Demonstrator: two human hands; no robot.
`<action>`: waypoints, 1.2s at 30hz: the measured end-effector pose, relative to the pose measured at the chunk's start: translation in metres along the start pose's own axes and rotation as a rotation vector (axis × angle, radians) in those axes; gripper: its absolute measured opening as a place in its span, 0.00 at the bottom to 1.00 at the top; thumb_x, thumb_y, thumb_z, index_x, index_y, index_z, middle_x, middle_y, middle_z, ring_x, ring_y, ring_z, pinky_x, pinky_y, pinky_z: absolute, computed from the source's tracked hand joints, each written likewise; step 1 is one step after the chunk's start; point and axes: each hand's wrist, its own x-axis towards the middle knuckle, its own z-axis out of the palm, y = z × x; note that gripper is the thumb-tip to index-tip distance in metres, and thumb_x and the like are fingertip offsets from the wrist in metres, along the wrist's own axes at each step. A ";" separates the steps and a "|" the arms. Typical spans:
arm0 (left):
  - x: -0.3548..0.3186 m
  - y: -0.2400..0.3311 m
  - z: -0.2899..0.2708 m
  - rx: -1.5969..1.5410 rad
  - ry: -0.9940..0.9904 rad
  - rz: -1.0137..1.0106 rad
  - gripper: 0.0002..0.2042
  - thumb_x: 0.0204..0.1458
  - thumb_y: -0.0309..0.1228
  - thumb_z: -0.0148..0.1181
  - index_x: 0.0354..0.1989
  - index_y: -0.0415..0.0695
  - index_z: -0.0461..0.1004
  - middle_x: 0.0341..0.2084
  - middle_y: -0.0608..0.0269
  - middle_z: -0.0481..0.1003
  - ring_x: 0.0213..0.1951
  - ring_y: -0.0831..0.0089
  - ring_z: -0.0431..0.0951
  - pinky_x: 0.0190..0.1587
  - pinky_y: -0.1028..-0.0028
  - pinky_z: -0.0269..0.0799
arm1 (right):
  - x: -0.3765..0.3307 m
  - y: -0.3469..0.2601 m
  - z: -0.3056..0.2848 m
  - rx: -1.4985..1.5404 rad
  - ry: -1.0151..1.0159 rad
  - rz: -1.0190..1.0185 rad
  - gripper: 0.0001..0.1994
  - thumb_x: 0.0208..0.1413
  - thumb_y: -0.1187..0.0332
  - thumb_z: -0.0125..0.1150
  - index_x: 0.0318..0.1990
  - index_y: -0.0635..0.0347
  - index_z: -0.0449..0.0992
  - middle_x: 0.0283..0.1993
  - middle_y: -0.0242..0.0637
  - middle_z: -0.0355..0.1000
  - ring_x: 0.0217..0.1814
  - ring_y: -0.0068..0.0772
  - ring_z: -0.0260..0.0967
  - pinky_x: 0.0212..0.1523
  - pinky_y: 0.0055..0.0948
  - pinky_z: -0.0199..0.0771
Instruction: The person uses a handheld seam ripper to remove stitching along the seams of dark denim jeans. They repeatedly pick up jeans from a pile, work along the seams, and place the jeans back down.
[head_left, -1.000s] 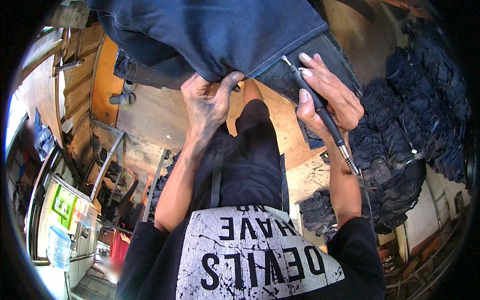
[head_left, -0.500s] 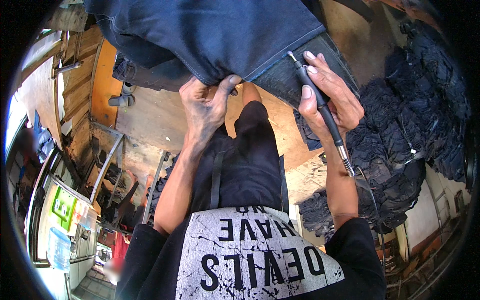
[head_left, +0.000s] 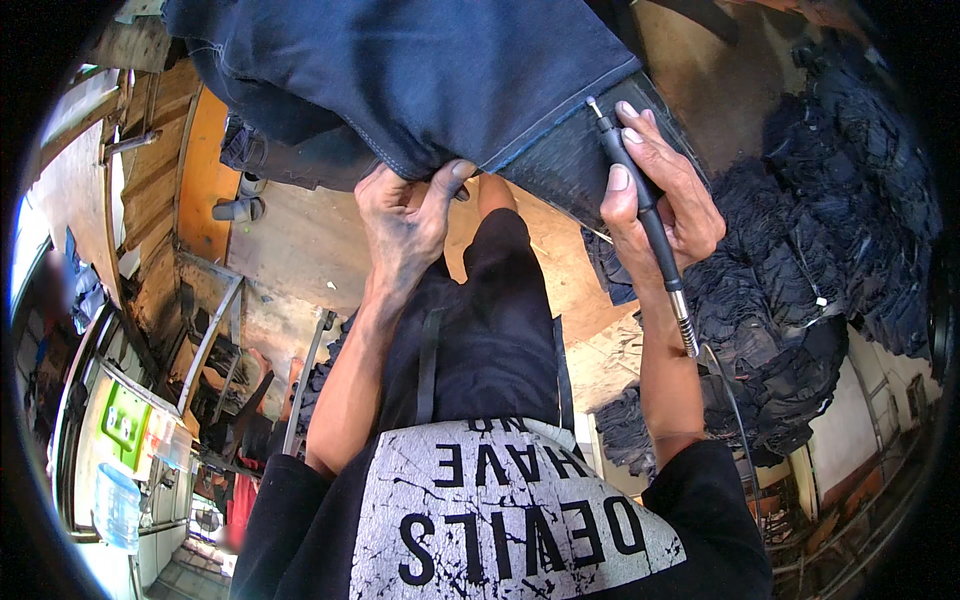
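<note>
A dark blue denim garment (head_left: 430,70) is stretched across the top of the view. My left hand (head_left: 405,215) pinches its lower hem from underneath. My right hand (head_left: 660,190) grips a slim black rotary hand tool (head_left: 640,205) like a pen. The tool's tip touches the hem edge of the denim over a dark rounded form (head_left: 570,165). A flexible metal shaft and cable run from the tool down past my right forearm.
A big heap of dark denim pieces (head_left: 820,240) lies to my right, with more on the floor (head_left: 630,430). Wooden planks (head_left: 190,170) and a metal frame (head_left: 220,330) stand to the left. A plastic water bottle (head_left: 115,505) sits at the lower left.
My right hand and the tool have shifted slightly along the hem. The left hand keeps its pinch on the denim.
</note>
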 end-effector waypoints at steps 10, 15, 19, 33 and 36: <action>0.002 -0.002 -0.006 0.073 -0.084 0.069 0.06 0.63 0.26 0.73 0.37 0.36 0.85 0.29 0.62 0.86 0.28 0.79 0.84 0.32 0.76 0.80 | 0.000 0.000 -0.002 -0.048 0.043 0.052 0.15 0.58 0.76 0.69 0.52 0.68 0.85 0.55 0.55 0.85 0.62 0.52 0.83 0.66 0.45 0.82; 0.002 0.001 -0.005 0.075 -0.076 0.063 0.06 0.62 0.27 0.74 0.36 0.36 0.85 0.28 0.62 0.86 0.28 0.79 0.84 0.31 0.77 0.79 | 0.000 0.002 0.000 -0.071 0.063 0.059 0.15 0.59 0.76 0.69 0.52 0.69 0.85 0.55 0.56 0.85 0.62 0.51 0.84 0.65 0.44 0.83; 0.000 0.002 -0.005 0.063 -0.069 0.036 0.06 0.62 0.26 0.74 0.37 0.36 0.85 0.28 0.61 0.86 0.28 0.78 0.84 0.32 0.77 0.79 | 0.000 0.002 -0.001 -0.071 0.067 0.077 0.14 0.59 0.77 0.68 0.53 0.69 0.85 0.56 0.56 0.84 0.62 0.51 0.83 0.66 0.44 0.82; -0.001 0.000 -0.005 0.021 -0.093 0.018 0.05 0.63 0.26 0.73 0.39 0.36 0.85 0.32 0.61 0.87 0.31 0.78 0.84 0.35 0.75 0.80 | 0.004 -0.006 0.000 0.077 -0.157 -0.078 0.14 0.55 0.79 0.63 0.49 0.72 0.85 0.50 0.60 0.85 0.59 0.57 0.84 0.67 0.58 0.81; -0.004 -0.006 -0.006 0.039 -0.095 0.009 0.05 0.64 0.25 0.73 0.40 0.36 0.86 0.33 0.60 0.87 0.32 0.77 0.84 0.36 0.75 0.80 | 0.005 -0.005 0.003 0.100 -0.157 -0.129 0.13 0.49 0.79 0.68 0.44 0.72 0.85 0.43 0.53 0.86 0.56 0.55 0.87 0.63 0.55 0.85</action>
